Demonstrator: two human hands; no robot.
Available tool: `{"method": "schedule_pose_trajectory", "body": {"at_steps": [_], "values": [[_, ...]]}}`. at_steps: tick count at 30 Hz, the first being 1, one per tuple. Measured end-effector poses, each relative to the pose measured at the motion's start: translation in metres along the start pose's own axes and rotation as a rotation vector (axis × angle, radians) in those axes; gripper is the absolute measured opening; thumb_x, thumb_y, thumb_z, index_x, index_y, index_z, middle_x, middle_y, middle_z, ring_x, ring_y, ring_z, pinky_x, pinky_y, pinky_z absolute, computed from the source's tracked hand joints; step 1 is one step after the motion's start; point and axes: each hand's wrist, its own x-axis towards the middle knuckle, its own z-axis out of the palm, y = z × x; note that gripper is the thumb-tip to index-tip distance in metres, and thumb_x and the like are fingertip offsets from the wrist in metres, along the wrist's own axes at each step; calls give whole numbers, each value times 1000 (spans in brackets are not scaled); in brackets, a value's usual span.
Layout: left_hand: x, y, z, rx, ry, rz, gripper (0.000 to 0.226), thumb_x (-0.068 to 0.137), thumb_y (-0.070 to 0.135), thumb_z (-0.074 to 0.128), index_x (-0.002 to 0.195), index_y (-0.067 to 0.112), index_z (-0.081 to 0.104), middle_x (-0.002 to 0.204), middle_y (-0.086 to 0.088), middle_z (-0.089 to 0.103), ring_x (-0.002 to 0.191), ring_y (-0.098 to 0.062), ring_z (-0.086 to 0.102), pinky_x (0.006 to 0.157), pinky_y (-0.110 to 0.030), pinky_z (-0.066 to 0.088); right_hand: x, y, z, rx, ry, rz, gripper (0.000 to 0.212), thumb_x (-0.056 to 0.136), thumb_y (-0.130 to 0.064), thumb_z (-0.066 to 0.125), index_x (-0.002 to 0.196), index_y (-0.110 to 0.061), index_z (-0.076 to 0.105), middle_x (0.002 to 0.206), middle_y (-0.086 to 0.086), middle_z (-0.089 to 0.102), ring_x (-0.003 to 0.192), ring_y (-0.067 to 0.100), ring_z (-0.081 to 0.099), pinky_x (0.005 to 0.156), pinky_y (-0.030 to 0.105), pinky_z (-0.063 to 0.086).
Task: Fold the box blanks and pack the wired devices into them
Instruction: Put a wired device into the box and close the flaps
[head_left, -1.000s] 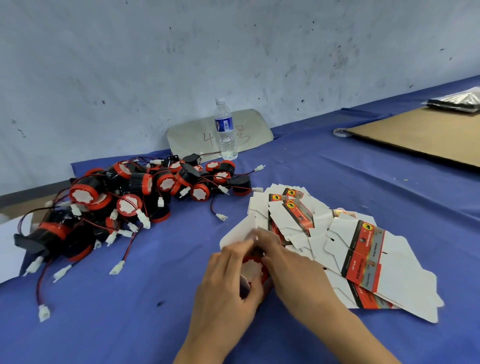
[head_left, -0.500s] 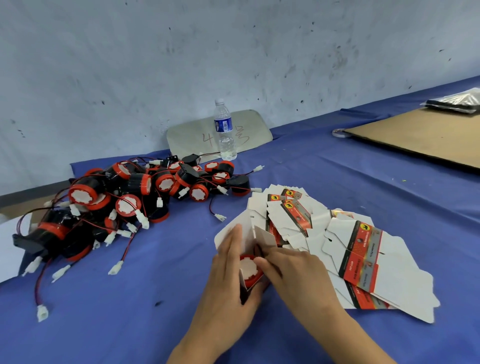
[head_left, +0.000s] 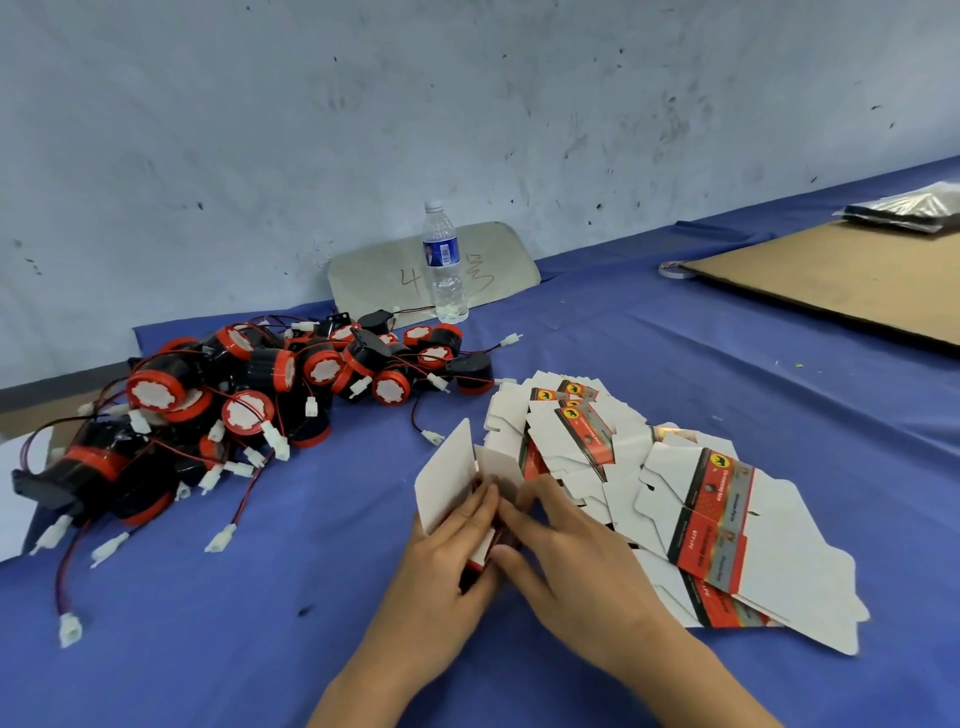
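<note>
Right now both hands meet at the near centre of the blue table (head_left: 675, 364) on one half-formed box (head_left: 457, 480), w/ a bit of red showing between the palms, prob. a device going in, can't tell for sure. Left hand (head_left: 441, 566) cups the box from the left, fingers curled round its side; right hand (head_left: 566, 551) lies over the right side, fingers stretched flat, pressing a flap; white flaps stand up unclosed. So task looks early: no finished box in view. Just right, a fanned stack of flat box blanks (head_left: 691, 499) waits unfolded. Further left, a big heap of wired devices (head_left: 249, 405), red/black w/ white plugs, unpacked. Far back, a water bottle (head_left: 444, 265) by the wall.
</note>
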Motion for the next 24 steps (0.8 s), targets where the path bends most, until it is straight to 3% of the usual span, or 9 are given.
{"method": "schedule_pose_trajectory", "body": {"at_steps": [4, 7, 11, 14, 17, 19, 20, 22, 24], "values": [[-1, -3, -3, -52, 77, 1, 60, 92, 24, 62, 138, 44, 30, 143, 35, 30, 137, 13, 23, 112, -8, 18, 0, -1, -2, 114, 8, -23, 42, 98, -45, 40, 138, -30, 44, 135, -17, 36, 102, 8, 55, 84, 27, 47], [-3, -9, -8, -149, 137, -9, 56, 86, 18, 70, 129, 48, 49, 128, 45, 46, 128, 12, 39, 103, -6, 30, -1, -2, -7, 143, 42, -65, 32, 96, -41, 44, 126, -41, 34, 114, -18, 55, 90, 10, 58, 74, 31, 47], [-5, -10, -12, -160, 126, 0, 65, 84, 8, 69, 123, 56, 48, 128, 36, 53, 128, 6, 42, 105, -12, 35, -1, -6, -5, 91, -53, -97, 34, 94, -36, 46, 124, -36, 30, 126, -21, 41, 86, 14, 58, 72, 36, 50], [-6, -9, -13, -185, 111, -34, 58, 86, 14, 69, 126, 53, 50, 131, 30, 53, 128, 5, 43, 107, -21, 38, 3, 0, -5, 96, -59, -62, 33, 94, -39, 46, 123, -38, 30, 108, -19, 51, 80, 9, 52, 72, 34, 48], [-4, -5, -13, -131, 120, -7, 53, 86, 17, 69, 118, 55, 53, 129, 39, 50, 127, 10, 41, 104, -11, 35, 2, 3, -1, 116, -51, -67, 28, 94, -36, 47, 121, -36, 39, 112, -20, 54, 82, 4, 49, 76, 30, 48], [-3, -3, -13, -111, 136, 23, 50, 85, 14, 69, 114, 52, 56, 128, 44, 46, 125, 12, 42, 100, -5, 32, 1, 1, 0, 165, 72, -87, 21, 94, -26, 51, 113, -26, 58, 130, -16, 52, 101, 5, 56, 85, 26, 49], [-4, -2, -14, -103, 145, 33, 48, 84, 14, 69, 112, 51, 58, 126, 44, 47, 123, 13, 43, 99, -4, 32, 1, 0, 0, 205, 175, -96, 19, 92, -20, 53, 106, -20, 65, 133, -11, 52, 101, 4, 57, 83, 23, 49], [-6, -1, -15, -87, 147, 88, 41, 80, 17, 63, 108, 47, 63, 122, 40, 54, 118, 12, 48, 97, -6, 34, 3, 0, -2, 339, 404, -89, 18, 88, -11, 58, 103, -15, 68, 127, -4, 52, 91, -2, 56, 76, 16, 48], [-8, 3, -14, -113, 118, 148, 38, 75, 20, 57, 105, 41, 68, 119, 34, 60, 116, 8, 53, 96, -10, 38, 4, 1, -4, 511, 488, -37, 28, 87, -13, 61, 114, -21, 61, 121, -8, 52, 97, 1, 55, 80, 13, 45]]}}
